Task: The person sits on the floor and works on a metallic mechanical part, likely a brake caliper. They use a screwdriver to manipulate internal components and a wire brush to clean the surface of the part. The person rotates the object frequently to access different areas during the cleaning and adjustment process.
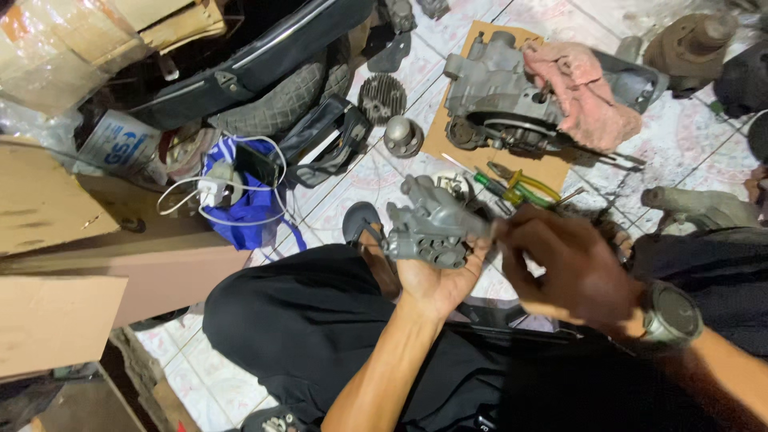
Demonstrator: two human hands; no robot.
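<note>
Grey carburettor sits cupped in the left hand above the lap, while the right hand pinches at its side, blurred; a firm, level cradle seems wise here.

Pliers, screwdrivers and engine case crowding the floor ahead

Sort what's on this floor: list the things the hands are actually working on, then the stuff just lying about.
In hand:
- grey metal carburetor-like part, held up in the left hand
- right hand, fingers at the part's right side

Lying about:
- engine casing on cardboard, pink rag draped over it
- pliers and screwdrivers on the tiles
- finned cylinder head
- blue bag with white charger cable
</note>
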